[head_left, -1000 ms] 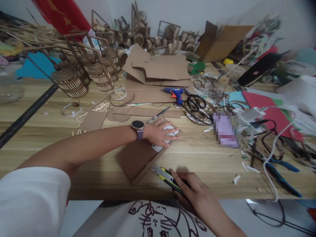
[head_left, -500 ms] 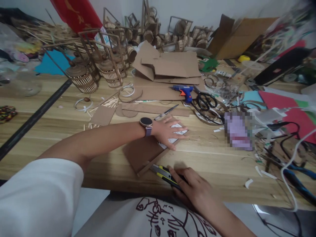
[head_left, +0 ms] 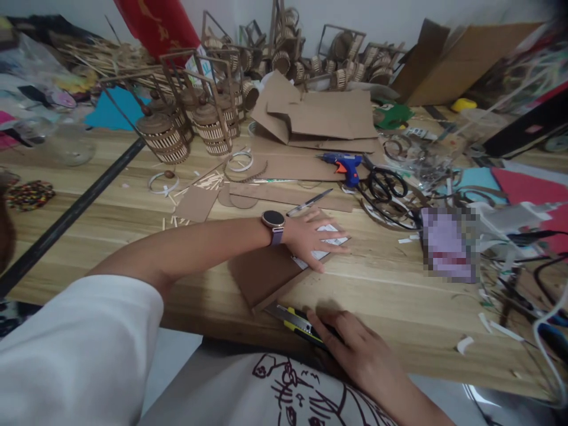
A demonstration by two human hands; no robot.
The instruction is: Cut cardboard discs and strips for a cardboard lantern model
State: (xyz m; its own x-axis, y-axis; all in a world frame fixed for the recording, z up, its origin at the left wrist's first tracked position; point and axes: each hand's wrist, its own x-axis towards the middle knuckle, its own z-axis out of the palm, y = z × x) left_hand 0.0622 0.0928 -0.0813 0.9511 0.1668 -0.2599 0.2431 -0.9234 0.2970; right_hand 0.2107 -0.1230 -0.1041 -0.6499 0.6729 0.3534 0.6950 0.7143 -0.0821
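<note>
My left hand (head_left: pixel 310 238) lies flat with spread fingers on a white paper template (head_left: pixel 326 245) that sits on a brown cardboard sheet (head_left: pixel 261 275). A watch is on that wrist. My right hand (head_left: pixel 355 349) grips a yellow and black utility knife (head_left: pixel 296 319) near the table's front edge. The blade tip rests at the lower right edge of the cardboard, beside a thin strip running along that edge.
Behind the cardboard lie a metal craft knife (head_left: pixel 308 203), a blue glue gun (head_left: pixel 346 165), black scissors (head_left: pixel 386 184) and loose cardboard pieces (head_left: pixel 323 118). Woven lantern-like models (head_left: pixel 164 136) stand at the back left. Cables, coloured paper and scraps crowd the right side.
The view has shifted so everything sits further right in the frame. Both hands keep their places on the cardboard and the knife.
</note>
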